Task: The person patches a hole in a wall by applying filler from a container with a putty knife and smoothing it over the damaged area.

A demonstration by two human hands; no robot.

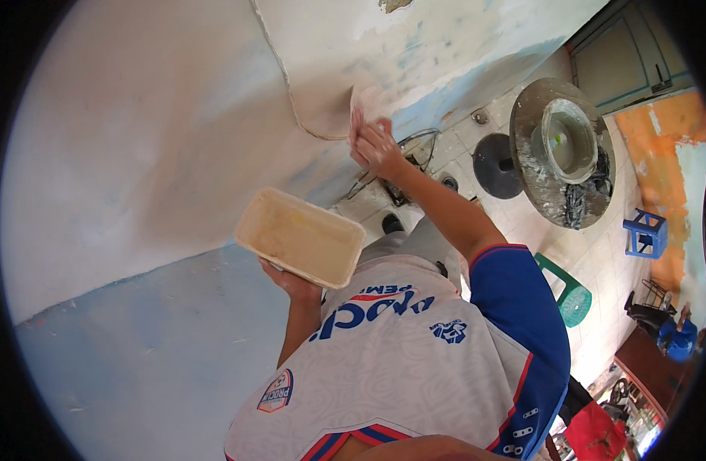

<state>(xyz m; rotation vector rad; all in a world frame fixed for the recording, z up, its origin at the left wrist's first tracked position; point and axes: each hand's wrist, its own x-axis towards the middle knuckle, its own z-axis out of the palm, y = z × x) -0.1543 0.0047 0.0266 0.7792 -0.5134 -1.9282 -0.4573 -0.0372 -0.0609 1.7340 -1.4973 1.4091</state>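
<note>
My left hand (293, 282) is closed under and around the side of a shallow, cream-coloured rectangular tub (301, 237), tilted so its inside shows. Pale paste coats that inside; how deep it lies I cannot tell. Up at the wall, my right hand (377, 147) grips a thin, pale putty spreader (364, 106), its blade touching or very near the surface. Motion blurs the fingers and blade slightly. The wall (192, 131) is whitish and patchy around the blade, with a cable (285, 77) running down it to the left of my hand.
Blue paint (176, 330) covers the wall on the left. On the right, a round table (526, 154) bears a plastery basin (572, 165) and black plastic. A green stool (574, 303), a blue stool (646, 234) and floor cables stand nearby. Another person (678, 338) is at far right.
</note>
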